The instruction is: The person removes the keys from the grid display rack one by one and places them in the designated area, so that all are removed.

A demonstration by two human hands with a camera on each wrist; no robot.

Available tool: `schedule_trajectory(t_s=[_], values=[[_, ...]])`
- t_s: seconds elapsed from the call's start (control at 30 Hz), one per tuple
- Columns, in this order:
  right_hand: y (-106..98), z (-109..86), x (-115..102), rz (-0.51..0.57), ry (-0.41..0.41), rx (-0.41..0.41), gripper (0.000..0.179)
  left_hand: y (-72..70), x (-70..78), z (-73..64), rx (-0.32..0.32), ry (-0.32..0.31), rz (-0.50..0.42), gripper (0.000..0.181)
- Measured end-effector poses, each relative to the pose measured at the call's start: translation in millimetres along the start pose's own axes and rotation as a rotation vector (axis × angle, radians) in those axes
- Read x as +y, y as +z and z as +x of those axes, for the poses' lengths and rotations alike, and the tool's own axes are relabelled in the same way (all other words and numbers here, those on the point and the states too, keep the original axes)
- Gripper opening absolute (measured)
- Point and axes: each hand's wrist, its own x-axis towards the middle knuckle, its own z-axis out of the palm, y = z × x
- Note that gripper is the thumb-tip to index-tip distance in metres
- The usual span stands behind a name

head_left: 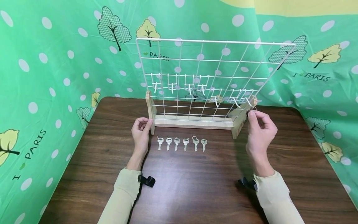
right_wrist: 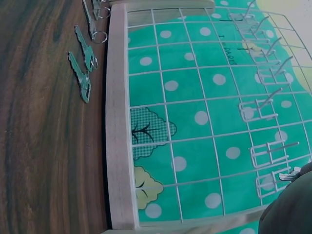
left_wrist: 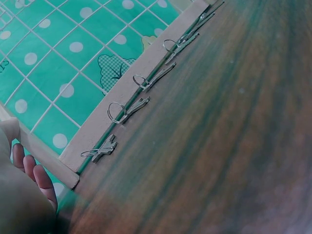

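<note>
A white wire grid rack (head_left: pixel 190 59) stands in a pale wooden base (head_left: pixel 193 123) on the table. At the lower part of its left wooden leg (head_left: pixel 152 113), my left hand (head_left: pixel 140 135) grips the wood between thumb and fingers. My right hand (head_left: pixel 260 132) is raised by the right leg (head_left: pixel 237 129), pinching a key (right_wrist: pixel 291 173) with a metal ring (head_left: pixel 253 109) at the fingertips. That ring is right below the tip of the rightmost white hook (head_left: pixel 247 100). Most of this key is hidden by the fingers.
Several keys (head_left: pixel 177 143) with rings lie in a row on the brown wooden table (head_left: pixel 181 193), in front of the base. More white hooks (head_left: pixel 189 88) hang on the grid at two heights. Behind is a green dotted curtain (head_left: pixel 70 62).
</note>
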Motion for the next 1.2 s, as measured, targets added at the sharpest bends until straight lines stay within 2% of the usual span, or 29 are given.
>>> schedule_trajectory(t_s=[0.33,0.53,0.7,1.03,1.2], values=[[-8.9,-6.3,-4.2,-0.064,0.004,-0.043,0.005,0.2,-0.3,-0.1,-0.001,-0.001,-0.004,0.019],[-14.0,-10.9,-1.1,-0.065,0.081,-0.068,0.005,0.7,-0.3,0.5,0.000,-0.003,-0.006,0.021],[-17.1,-16.0,1.6,-0.097,0.116,-0.113,0.008,0.6,0.4,-0.5,-0.001,-0.001,-0.008,0.019],[-23.5,-25.3,11.5,-0.202,0.123,-0.207,0.004,1.4,1.2,-1.0,-0.004,0.004,-0.007,0.023],[-25.6,-28.2,14.7,-0.215,0.136,-0.254,0.005,1.4,0.9,-0.7,-0.003,0.005,-0.007,0.023]])
